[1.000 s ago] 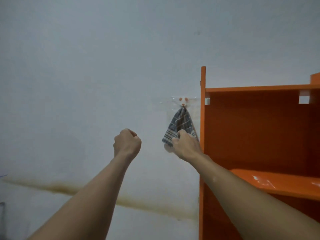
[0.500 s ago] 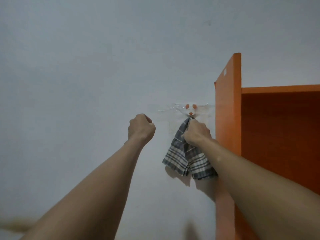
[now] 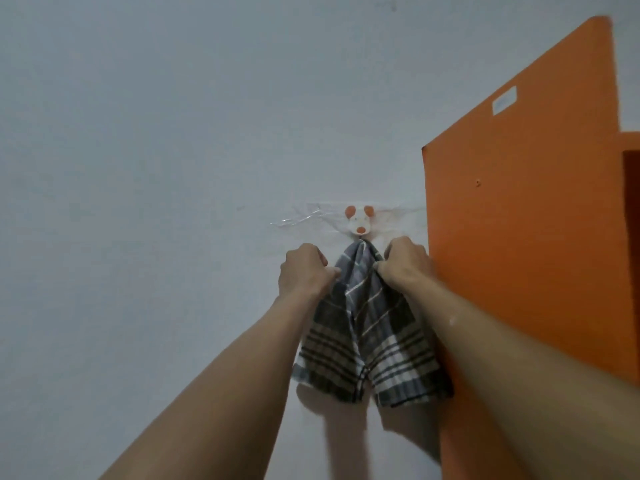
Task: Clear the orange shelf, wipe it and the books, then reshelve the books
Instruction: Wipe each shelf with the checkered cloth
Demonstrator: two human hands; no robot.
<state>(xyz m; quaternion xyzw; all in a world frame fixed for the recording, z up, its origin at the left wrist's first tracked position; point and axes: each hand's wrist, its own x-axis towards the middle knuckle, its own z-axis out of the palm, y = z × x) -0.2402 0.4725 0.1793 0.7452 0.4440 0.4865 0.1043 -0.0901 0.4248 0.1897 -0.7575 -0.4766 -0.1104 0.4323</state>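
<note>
Pale wall [image 3: 138,133] carries a mouse-faced hook [image 3: 359,223]; left hand [image 3: 304,271] and right hand [image 3: 405,266] each clench the checked cloth [image 3: 367,323] hanging from it. Right, an orange shelf [image 3: 519,237] bears a white sticker [image 3: 504,100], its writing unreadable.

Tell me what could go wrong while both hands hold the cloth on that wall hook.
1. The checked cloth hangs from a small hook that seems held to the wall only by wrinkled clear tape; a downward tug by the left hand and right hand could rip it off.
2. The right hand is close beside the orange shelf and may knock its side panel.
</note>
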